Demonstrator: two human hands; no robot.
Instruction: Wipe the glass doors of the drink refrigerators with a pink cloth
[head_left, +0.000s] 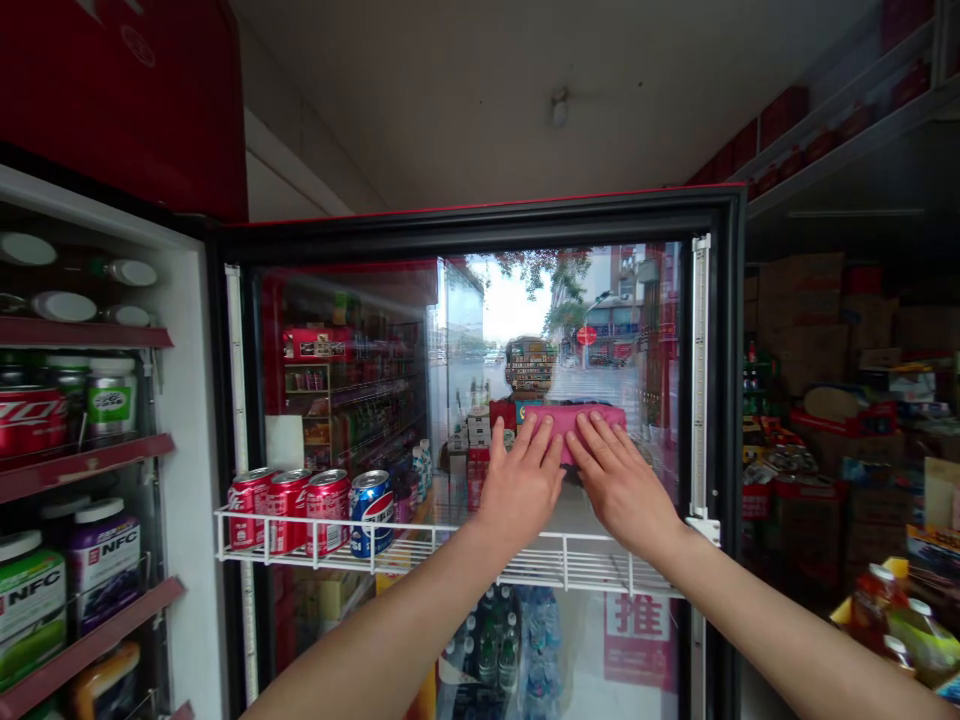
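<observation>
Head view: both hands (519,482) (621,488) spread on pink cloth (592,420)

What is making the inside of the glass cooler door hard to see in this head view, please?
In the head view, the glass cooler door mirrors the bright street and shop shelves, overlaying the contents behind it; wide-angle distortion slants the door frame; the left hand, right hand and pink cloth stay sharp.

Left hand (521,482), right hand (619,487) on a cloth (577,420) against glass (510,310), soda cans (328,510) left
</observation>
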